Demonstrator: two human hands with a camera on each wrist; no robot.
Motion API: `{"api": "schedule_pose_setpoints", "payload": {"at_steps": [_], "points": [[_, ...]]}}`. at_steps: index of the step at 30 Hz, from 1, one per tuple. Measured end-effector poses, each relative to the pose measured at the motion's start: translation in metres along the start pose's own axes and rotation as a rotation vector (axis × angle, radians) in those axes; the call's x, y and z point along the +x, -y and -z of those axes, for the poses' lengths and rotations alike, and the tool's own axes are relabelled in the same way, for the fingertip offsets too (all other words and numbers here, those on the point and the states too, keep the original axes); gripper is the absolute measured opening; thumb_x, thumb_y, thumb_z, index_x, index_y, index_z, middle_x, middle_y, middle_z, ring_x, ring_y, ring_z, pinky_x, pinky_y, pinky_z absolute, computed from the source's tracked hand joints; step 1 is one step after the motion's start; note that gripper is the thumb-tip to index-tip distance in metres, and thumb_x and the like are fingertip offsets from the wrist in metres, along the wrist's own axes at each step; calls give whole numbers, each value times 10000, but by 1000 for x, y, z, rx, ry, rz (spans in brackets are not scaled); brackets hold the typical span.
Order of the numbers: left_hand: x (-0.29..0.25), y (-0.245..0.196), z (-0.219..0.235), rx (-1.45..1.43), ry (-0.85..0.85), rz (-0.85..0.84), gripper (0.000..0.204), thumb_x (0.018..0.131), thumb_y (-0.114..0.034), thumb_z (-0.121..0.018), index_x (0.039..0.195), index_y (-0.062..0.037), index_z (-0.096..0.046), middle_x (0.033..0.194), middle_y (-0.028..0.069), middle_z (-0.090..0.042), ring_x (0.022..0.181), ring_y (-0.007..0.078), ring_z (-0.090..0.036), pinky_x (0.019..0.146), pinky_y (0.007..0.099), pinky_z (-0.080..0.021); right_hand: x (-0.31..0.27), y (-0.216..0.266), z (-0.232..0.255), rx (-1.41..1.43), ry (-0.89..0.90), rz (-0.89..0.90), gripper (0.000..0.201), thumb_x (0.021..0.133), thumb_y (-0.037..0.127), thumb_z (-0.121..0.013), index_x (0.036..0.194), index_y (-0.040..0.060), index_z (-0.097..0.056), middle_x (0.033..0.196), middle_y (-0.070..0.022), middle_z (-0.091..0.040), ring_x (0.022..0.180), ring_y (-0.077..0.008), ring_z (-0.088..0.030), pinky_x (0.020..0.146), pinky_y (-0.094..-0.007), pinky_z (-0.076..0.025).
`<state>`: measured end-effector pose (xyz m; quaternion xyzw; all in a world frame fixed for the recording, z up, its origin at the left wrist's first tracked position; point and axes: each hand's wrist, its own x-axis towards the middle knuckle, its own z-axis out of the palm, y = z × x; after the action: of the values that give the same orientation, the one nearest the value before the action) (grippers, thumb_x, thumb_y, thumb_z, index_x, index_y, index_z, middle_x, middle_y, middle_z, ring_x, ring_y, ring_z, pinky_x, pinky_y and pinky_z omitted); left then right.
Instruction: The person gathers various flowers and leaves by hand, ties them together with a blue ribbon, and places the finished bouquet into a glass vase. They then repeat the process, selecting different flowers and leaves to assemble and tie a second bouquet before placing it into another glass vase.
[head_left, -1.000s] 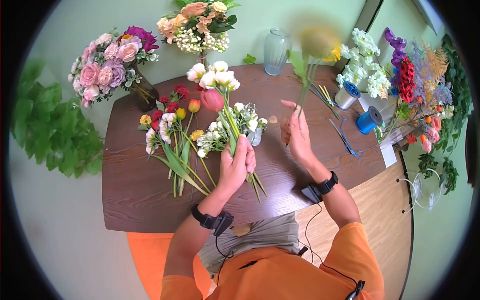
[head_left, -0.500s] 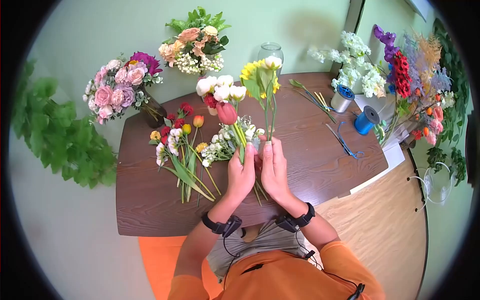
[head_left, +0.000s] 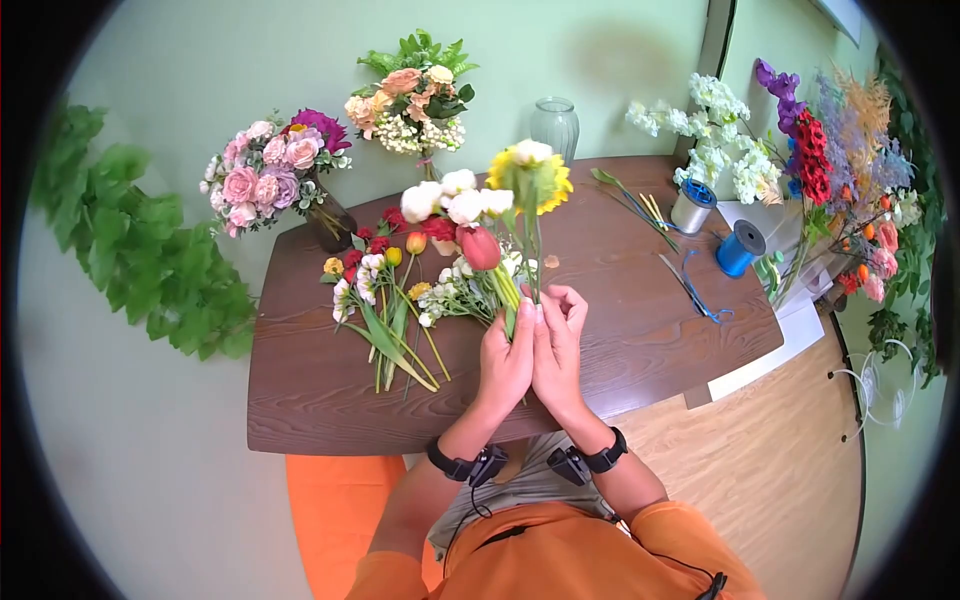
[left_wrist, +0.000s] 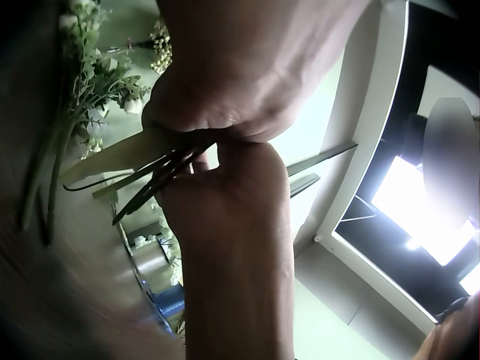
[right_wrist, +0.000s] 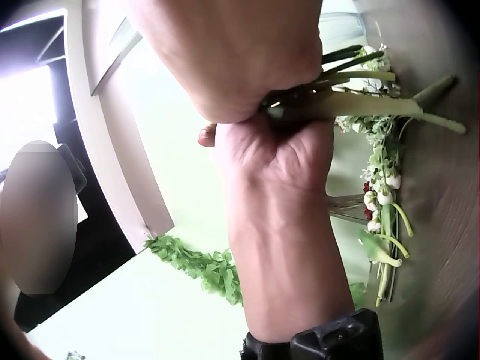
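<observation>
My left hand (head_left: 506,362) grips a small bunch of stems. At its top are a pink-red tulip (head_left: 479,248), several white blooms (head_left: 466,208) and a red flower (head_left: 438,229). Close against it, my right hand (head_left: 557,362) holds the stems of a yellow sunflower (head_left: 553,188) and a white flower (head_left: 531,152), thumb pressed along them. Both hands meet over the table (head_left: 640,340), thumbs side by side. In the left wrist view, cut stem ends (left_wrist: 135,201) poke out below the hands; the right wrist view shows a broad pale-green stem or leaf (right_wrist: 367,103) there too.
Loose tulips, red flowers and white sprigs (head_left: 445,295) lie left of the hands. Two vases of bouquets (head_left: 275,178) and a clear glass vase (head_left: 556,128) stand at the back. Right are a white spool (head_left: 693,208), a blue spool (head_left: 740,250), cut stems and blue ribbon (head_left: 700,295).
My right hand has come in from the right with the sunflower and white flower, and now meets the left hand. The two bunches have drawn together, their heads nearly touching.
</observation>
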<state>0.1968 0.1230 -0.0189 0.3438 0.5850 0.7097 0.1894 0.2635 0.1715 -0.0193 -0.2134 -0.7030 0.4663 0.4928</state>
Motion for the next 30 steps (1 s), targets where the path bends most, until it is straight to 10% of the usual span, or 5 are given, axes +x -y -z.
{"api": "schedule_pose_setpoints", "payload": {"at_steps": [18,24,26,28,30], "points": [[-9,-32,10,-68,268,-18,254,1084,-255,-522,1203,-33,-557,730,-22,-516,550,38,-485,479,221,-401,65,11,32,775,872,-360,622,979,381,-680,1386,-70,-547,1223,-196,-689,1150,-267,-660,1043,-395,-500],[20,-54,59,-31,383,275,478,1002,-161,-636,1366,-6,-367,715,21,-540,553,81,-538,474,258,-465,94,39,-19,764,836,-526,471,1093,446,-440,819,65,-488,786,-207,-673,964,-340,-713,910,-460,-579],[35,-66,80,-167,433,369,488,985,-288,-680,1294,28,-473,1126,100,-602,1107,153,-621,918,283,-504,103,52,-36,626,727,-502,479,1088,466,-445,794,87,-448,708,-192,-649,934,-343,-717,784,-421,-602],[44,-69,93,-161,328,-144,418,976,-258,-704,1239,23,-539,1128,51,-616,1123,114,-597,919,285,-511,112,63,-57,650,640,-443,476,1083,471,-458,796,93,-434,636,-158,-610,787,-315,-719,651,-390,-590],[49,-77,134,-96,395,20,402,988,-180,-686,1321,3,-555,1194,34,-584,1111,83,-553,973,286,-470,127,67,-66,703,525,-358,463,1081,462,-473,803,94,-439,603,-130,-582,640,-280,-683,607,-380,-576]]}}
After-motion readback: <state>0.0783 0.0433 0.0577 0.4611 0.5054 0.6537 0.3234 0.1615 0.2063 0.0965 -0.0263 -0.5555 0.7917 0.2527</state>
